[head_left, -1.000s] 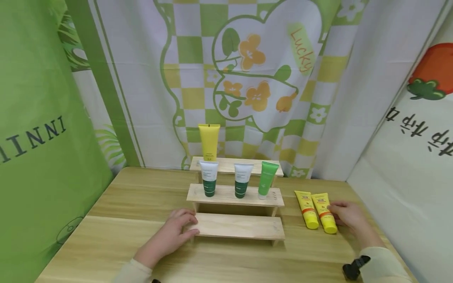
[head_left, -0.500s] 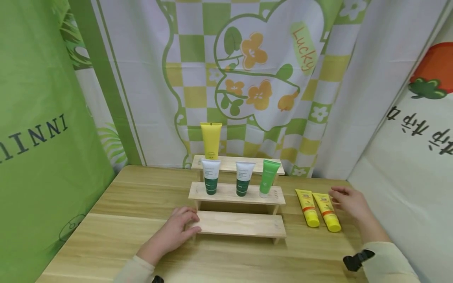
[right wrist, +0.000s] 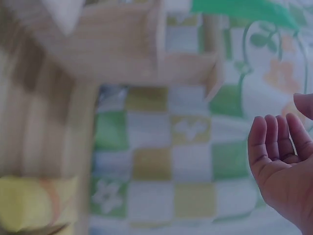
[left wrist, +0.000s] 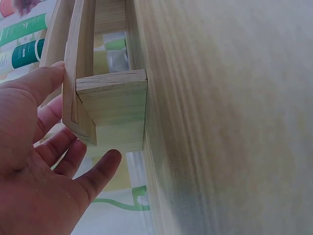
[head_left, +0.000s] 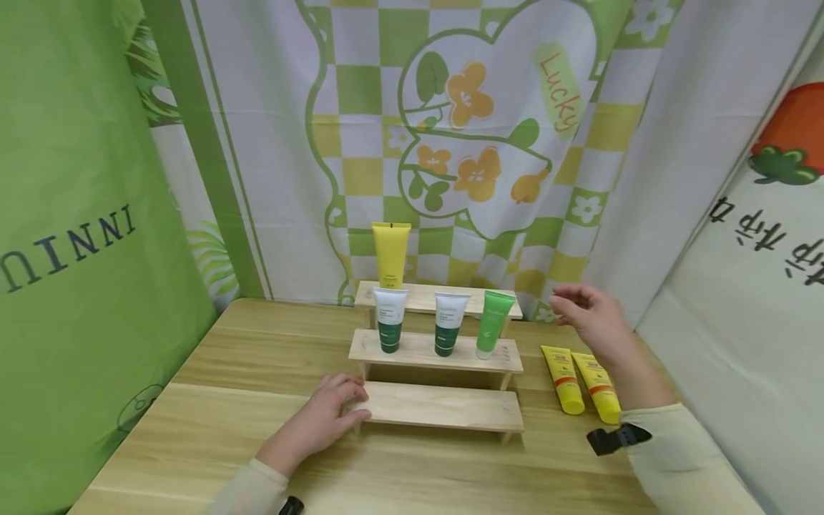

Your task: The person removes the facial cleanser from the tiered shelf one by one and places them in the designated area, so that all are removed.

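Note:
My left hand grips the left end of the bottom step of a three-tier wooden stand, its thumb on the front edge and fingers farther back. In the left wrist view the board's end lies between thumb and fingers. My right hand is raised to the right of the stand, fingers loosely curled and holding nothing. Two white-and-green tubes and a green tube stand on the middle step. A tall yellow tube stands on the top step. The right wrist view shows the right hand bare.
Two yellow tubes with red bands lie side by side on the wooden table, right of the stand, beneath the raised right forearm. A patterned curtain hangs behind, with a green cloth at left and a white one at right.
My right hand has left the right-hand yellow tube, which stays lying, and has risen up and to the left toward the stand. The left hand keeps its place on the bottom step.

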Action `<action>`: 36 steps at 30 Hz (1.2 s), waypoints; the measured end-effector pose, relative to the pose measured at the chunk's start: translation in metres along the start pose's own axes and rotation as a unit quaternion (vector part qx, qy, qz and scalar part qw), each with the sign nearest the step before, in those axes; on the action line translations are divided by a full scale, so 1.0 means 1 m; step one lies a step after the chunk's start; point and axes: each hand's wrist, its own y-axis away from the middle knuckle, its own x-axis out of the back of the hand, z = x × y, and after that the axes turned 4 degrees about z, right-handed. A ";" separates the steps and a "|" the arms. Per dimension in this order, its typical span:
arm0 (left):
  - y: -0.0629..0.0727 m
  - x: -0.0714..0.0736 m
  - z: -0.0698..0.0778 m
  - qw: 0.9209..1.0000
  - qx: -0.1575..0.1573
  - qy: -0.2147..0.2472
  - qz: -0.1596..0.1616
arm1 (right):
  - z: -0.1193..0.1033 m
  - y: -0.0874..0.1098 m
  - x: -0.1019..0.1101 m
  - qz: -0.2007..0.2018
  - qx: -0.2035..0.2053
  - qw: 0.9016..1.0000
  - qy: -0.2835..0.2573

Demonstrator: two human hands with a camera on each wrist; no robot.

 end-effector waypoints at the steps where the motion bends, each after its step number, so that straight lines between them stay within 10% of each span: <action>1: 0.000 0.000 0.000 1.000 -0.001 0.000 0.000 | -0.007 -0.003 -0.004 -0.003 0.007 1.000 -0.003; 19: 0.000 0.000 -0.001 1.000 -0.002 0.004 -0.007 | -0.116 -0.047 -0.094 -0.086 0.071 0.993 -0.050; 36: -0.001 -0.001 -0.001 1.000 -0.011 -0.010 -0.013 | -0.142 -0.068 -0.163 -0.140 -0.013 0.990 -0.025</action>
